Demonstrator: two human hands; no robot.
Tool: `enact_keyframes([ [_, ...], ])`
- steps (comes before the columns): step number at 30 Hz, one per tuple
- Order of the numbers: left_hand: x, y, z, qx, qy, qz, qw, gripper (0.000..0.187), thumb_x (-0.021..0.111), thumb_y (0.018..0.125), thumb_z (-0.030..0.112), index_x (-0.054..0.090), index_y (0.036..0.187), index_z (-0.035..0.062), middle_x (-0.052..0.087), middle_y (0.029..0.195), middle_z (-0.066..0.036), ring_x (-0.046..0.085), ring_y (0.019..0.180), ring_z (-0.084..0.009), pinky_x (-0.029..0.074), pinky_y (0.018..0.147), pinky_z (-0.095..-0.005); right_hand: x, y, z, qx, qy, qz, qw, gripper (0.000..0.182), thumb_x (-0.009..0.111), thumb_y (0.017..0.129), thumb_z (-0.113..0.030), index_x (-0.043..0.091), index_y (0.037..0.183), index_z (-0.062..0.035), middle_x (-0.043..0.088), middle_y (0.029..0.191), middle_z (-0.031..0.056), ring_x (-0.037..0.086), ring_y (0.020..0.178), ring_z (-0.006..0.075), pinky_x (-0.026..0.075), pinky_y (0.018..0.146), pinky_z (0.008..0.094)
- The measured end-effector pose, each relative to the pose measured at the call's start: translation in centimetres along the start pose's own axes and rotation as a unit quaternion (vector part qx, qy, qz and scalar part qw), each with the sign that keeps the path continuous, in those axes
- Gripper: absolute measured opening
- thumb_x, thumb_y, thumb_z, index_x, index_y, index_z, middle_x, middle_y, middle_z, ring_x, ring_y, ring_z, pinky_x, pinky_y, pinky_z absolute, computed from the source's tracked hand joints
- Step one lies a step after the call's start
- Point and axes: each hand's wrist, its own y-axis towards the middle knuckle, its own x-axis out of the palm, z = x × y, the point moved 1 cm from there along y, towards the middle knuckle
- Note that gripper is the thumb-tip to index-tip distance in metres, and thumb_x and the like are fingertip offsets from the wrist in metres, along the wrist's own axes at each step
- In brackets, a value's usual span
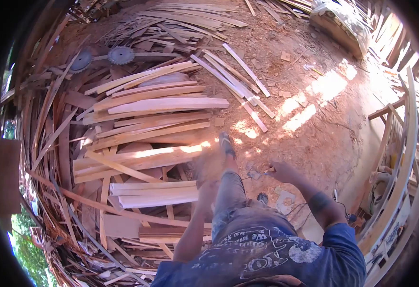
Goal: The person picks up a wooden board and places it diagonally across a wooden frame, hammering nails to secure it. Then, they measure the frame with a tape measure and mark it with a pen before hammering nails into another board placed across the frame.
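My left hand [206, 187] hangs beside my left leg, near the ends of the stacked boards. It is smeared by motion and its fingers do not show clearly. A pair of pale planks [154, 193] lies just left of it. My right hand [280, 171] is held out over the dirt floor, its fingers loosely bent and apart, with nothing visible in it. Longer boards [137, 160] lie in the pile ahead of my left hand, some crossed at an angle. My shod foot [226, 143] is stepped forward beside the pile.
Two round saw blades [121, 55] lie at the far left of the pile. Several narrow strips [238, 81] rest on the dirt floor [315, 134] ahead. A covered bulky object [339, 28] stands at the back right. A wooden frame [396, 177] leans at right, near cables.
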Motion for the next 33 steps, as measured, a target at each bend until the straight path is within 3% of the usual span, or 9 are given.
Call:
enact_keyframes([
  [3,0.3,10.9,1.2,0.009,0.03,-0.019,0.999,0.035,0.058,0.093,0.031,0.068,0.113,0.0044,0.067,0.112,-0.022,0.065,0.104,-0.0352,0.049,0.091,-0.045,-1.1,5.9,3.0,0.089,-0.028,-0.046,0.995,0.04,0.065,0.087,-0.034,0.064,0.113,-0.0036,0.071,0.101,0.0205,0.067,0.095,0.0374,0.052,0.083,0.0462],
  [9,1.2,23.7,2.5,0.011,0.168,-0.154,0.974,0.042,0.059,0.091,0.027,0.059,0.126,0.004,0.051,0.135,-0.024,0.055,0.117,-0.0418,0.046,0.1,-0.0475,2.1,14.3,16.3,0.326,-0.004,-0.069,0.943,0.033,0.063,0.084,-0.031,0.072,0.093,-0.0004,0.07,0.09,0.0243,0.069,0.088,0.0388,0.052,0.079,0.0486],
  [14,0.7,29.9,2.9,0.018,0.244,-0.204,0.948,0.044,0.06,0.089,0.026,0.059,0.127,0.0036,0.052,0.131,-0.025,0.052,0.121,-0.0434,0.046,0.1,-0.0486,3.0,24.0,18.9,0.303,0.042,0.035,0.951,0.036,0.063,0.083,-0.035,0.072,0.093,-0.0013,0.069,0.09,0.0253,0.068,0.087,0.0406,0.052,0.078,0.0497],
  [16,0.8,31.5,2.2,-0.009,0.247,-0.239,0.939,0.042,0.061,0.089,0.026,0.06,0.125,0.0036,0.052,0.131,-0.024,0.051,0.121,-0.0427,0.045,0.1,-0.0493,1.6,28.9,17.6,0.333,0.03,0.004,0.942,0.036,0.063,0.083,-0.035,0.072,0.095,-0.0025,0.07,0.095,0.0244,0.068,0.091,0.0409,0.051,0.082,0.0505],
  [22,0.9,34.4,1.9,0.042,0.265,-0.129,0.955,0.034,0.064,0.086,0.025,0.066,0.113,0.0037,0.056,0.123,-0.021,0.054,0.114,-0.0407,0.044,0.098,-0.0501,6.5,45.9,23.0,0.271,0.04,0.028,0.961,0.03,0.062,0.084,-0.03,0.071,0.096,-0.0037,0.07,0.098,0.0217,0.067,0.097,0.0382,0.053,0.085,0.0478],
  [24,0.5,34.9,1.9,-0.01,0.289,-0.141,0.947,0.033,0.065,0.084,0.023,0.067,0.111,0.0045,0.058,0.12,-0.019,0.054,0.113,-0.0394,0.044,0.097,-0.0488,7.3,53.1,23.9,0.265,0.003,0.013,0.964,0.028,0.061,0.087,-0.028,0.068,0.093,-0.0014,0.07,0.088,0.0217,0.068,0.09,0.0387,0.053,0.082,0.0479],
  [28,0.5,36.5,3.9,-0.069,0.307,-0.122,0.941,0.031,0.068,0.08,0.02,0.068,0.108,0.0068,0.061,0.117,-0.015,0.054,0.111,-0.0369,0.044,0.097,-0.0468,9.6,67.3,26.2,0.107,-0.105,0.207,0.967,0.036,0.065,0.087,-0.031,0.059,0.107,-0.002,0.064,0.092,0.0184,0.065,0.087,0.0335,0.054,0.076,0.0458],
  [30,0.4,36.9,3.7,-0.064,0.309,-0.107,0.943,0.03,0.069,0.078,0.019,0.069,0.106,0.0079,0.061,0.116,-0.013,0.055,0.111,-0.0358,0.045,0.096,-0.0469,8.6,74.4,25.4,0.095,-0.199,0.227,0.949,0.041,0.068,0.085,-0.033,0.056,0.113,-0.0049,0.061,0.108,0.0146,0.064,0.097,0.0293,0.054,0.078,0.0407],
  [33,0.4,37.9,3.9,-0.067,0.32,-0.092,0.94,0.029,0.07,0.077,0.018,0.07,0.105,0.0087,0.062,0.115,-0.01,0.055,0.11,-0.0345,0.045,0.095,-0.0472,7.3,80.2,22.9,0.106,-0.2,0.317,0.921,0.028,0.062,0.082,-0.018,0.057,0.107,-0.0059,0.062,0.097,0.0099,0.063,0.09,0.0263,0.052,0.076,0.0379],
])
